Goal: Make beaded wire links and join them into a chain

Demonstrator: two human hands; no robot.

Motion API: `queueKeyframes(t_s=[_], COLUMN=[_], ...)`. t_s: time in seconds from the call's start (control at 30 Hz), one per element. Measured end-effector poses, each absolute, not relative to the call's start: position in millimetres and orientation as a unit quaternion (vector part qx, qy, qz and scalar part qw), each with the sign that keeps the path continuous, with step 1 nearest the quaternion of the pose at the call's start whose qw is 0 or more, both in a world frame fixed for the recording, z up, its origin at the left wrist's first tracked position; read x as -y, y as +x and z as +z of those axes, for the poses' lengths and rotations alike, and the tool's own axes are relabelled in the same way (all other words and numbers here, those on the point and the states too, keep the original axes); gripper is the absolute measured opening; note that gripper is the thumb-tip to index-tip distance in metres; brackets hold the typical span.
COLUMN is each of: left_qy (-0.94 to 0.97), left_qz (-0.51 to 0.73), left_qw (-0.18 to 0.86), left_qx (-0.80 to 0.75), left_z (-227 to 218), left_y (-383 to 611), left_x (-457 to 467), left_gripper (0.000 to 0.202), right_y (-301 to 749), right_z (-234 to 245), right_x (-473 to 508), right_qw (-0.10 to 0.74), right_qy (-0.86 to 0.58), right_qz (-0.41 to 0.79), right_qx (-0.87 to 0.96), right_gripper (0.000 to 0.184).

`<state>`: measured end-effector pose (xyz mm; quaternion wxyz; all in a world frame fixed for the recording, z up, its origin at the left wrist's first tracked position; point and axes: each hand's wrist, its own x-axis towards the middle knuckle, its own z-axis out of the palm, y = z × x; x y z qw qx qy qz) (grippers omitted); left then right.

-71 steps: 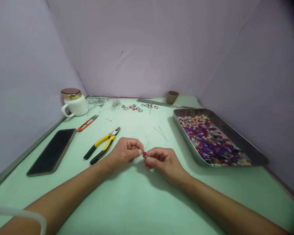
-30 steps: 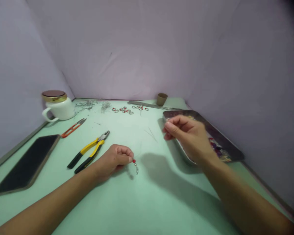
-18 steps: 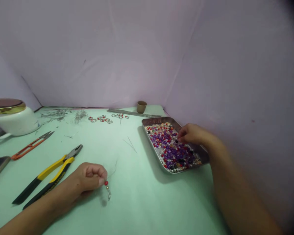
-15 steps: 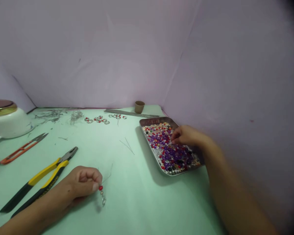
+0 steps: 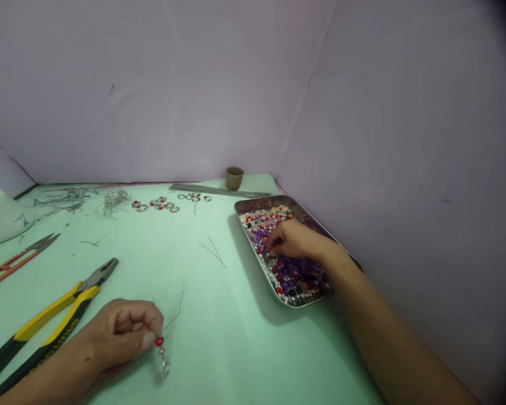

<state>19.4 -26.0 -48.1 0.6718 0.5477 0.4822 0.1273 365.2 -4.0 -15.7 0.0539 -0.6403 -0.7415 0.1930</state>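
Observation:
My left hand (image 5: 118,334) rests on the green table, fingers pinched on a thin wire (image 5: 171,318). A red bead (image 5: 159,341) and a few pale beads hang on the wire just past my thumb. My right hand (image 5: 289,241) reaches into the metal tray (image 5: 253,203) of mixed purple, red and white beads (image 5: 295,275). Its fingertips are curled down among the beads; I cannot make out whether they hold one.
Yellow-handled pliers (image 5: 54,312) lie left of my left hand, orange snips (image 5: 12,263) farther left. A white mug (image 5: 0,216) stands at the left edge. Finished bead rings (image 5: 158,203), loose wires (image 5: 213,251) and a small brown cup (image 5: 234,178) lie toward the back wall.
My right hand left the wire, swung right and went down into the bead tray. My left hand kept its pinch on the beaded wire. The view turned to the right.

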Motion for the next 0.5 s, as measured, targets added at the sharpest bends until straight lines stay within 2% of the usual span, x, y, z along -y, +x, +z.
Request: queueKeyframes(t_s=[0.1, 0.27, 0.37, 0.43, 0.5], left_qy=[0.547, 0.535, 0.524, 0.529, 0.532], left_qz=[0.131, 0.130, 0.139, 0.149, 0.154], left_qw=[0.669, 0.689, 0.702, 0.704, 0.705], left_qx=[-0.485, -0.471, -0.462, -0.451, -0.443], left_z=[-46, -34, -30, -31, -32], left_y=[20, 25, 26, 26, 25], left_x=[27, 30, 31, 31, 31], left_gripper=[0.030, 0.018, 0.014, 0.012, 0.010], right_y=[357, 350, 355, 359, 355], right_z=[-15, -14, -18, -17, -10], right_x=[5, 7, 5, 5, 9], right_qw=[0.027, -0.050, -0.069, -0.047, 0.029], right_qy=[-0.651, -0.680, -0.675, -0.665, -0.674], right_qz=[0.168, 0.084, 0.077, 0.084, 0.072], right_qx=[0.740, 0.727, 0.731, 0.740, 0.734], right_gripper=[0.011, 0.013, 0.009, 0.007, 0.005])
